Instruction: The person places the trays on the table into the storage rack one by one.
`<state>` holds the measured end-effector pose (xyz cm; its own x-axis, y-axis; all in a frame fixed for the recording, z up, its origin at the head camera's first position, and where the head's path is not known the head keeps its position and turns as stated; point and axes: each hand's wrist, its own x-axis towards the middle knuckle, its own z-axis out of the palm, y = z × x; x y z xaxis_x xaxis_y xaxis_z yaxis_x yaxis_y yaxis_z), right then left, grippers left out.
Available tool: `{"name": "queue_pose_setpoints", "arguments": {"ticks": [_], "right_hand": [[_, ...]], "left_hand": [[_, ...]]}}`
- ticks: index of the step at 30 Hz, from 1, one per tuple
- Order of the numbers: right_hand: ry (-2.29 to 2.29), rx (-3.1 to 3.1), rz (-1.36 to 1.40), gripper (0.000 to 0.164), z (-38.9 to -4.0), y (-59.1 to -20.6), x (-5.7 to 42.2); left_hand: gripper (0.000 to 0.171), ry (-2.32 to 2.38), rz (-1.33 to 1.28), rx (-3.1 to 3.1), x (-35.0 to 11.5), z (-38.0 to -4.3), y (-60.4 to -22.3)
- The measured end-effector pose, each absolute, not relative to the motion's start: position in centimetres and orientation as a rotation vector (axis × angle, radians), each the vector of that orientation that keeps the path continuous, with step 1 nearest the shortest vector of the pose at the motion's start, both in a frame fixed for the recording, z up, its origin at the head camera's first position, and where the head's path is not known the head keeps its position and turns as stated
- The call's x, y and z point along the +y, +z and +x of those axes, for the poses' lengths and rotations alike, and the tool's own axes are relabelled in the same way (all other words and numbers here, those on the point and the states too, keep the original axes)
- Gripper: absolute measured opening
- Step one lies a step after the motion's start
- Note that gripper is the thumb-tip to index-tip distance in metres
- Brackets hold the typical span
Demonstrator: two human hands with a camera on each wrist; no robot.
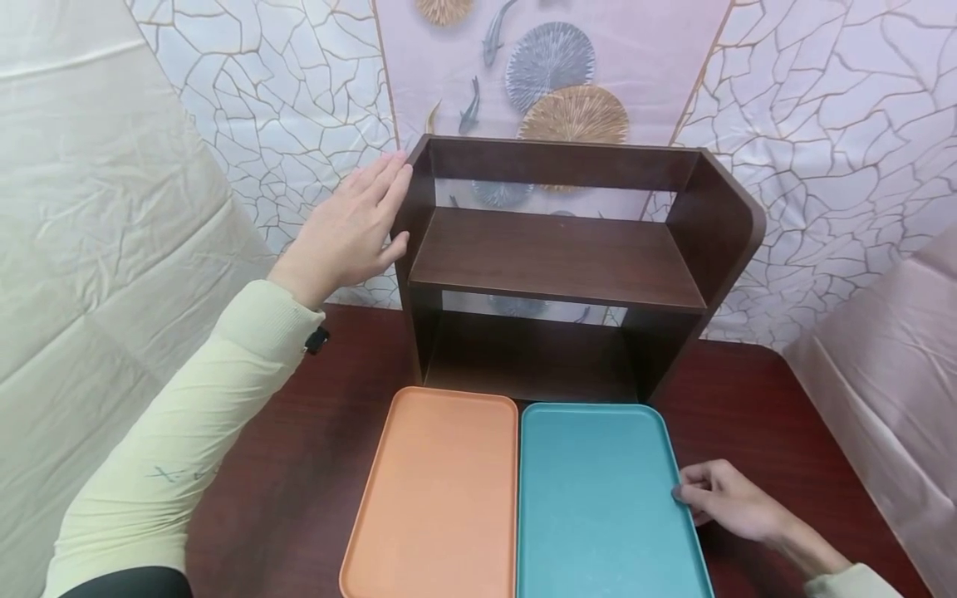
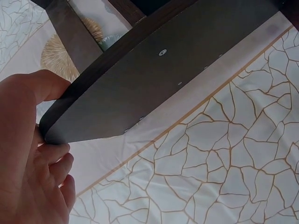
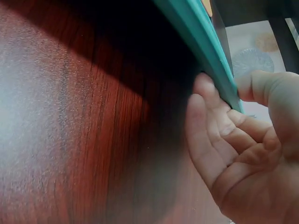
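Note:
A dark brown two-tier wooden shelf (image 1: 557, 253) stands at the back of the table. My left hand (image 1: 351, 220) rests on the upper corner of its left side panel (image 2: 140, 74), fingers stretched out along the top and thumb (image 2: 53, 86) against the front edge. In front of the shelf, an orange tray (image 1: 437, 490) and a teal tray (image 1: 601, 498) lie side by side. My right hand (image 1: 733, 498) pinches the teal tray's right rim. In the right wrist view, the thumb (image 3: 254, 86) is over that rim and the fingers (image 3: 205, 126) are beneath.
Dark red wood-grain tabletop (image 1: 748, 399) shows on both sides of the trays. Behind the shelf hangs a patterned cloth (image 1: 299, 91); pale cloths drape at left (image 1: 97, 249) and right (image 1: 890, 349). Both shelf tiers have open gaps at the back.

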<state>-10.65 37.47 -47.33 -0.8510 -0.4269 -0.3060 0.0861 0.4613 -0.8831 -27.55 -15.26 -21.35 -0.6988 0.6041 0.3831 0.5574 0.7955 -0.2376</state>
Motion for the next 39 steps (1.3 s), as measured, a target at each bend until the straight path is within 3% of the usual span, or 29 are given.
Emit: {"name": "queue_pose_setpoints", "arguments": {"ticks": [16,39], "right_hand": [[-1.392,2.273,-0.299,0.027,-9.9,-45.4,37.8],[-1.449,2.264,-0.294,0.03,-9.8,-38.6,35.9]], "left_hand": [[0.076,0.137,-0.868,-2.552,-15.1,-27.6,-21.3],[0.075,0.136,-0.863,-2.57,-15.2,-27.4,-21.2]]}}
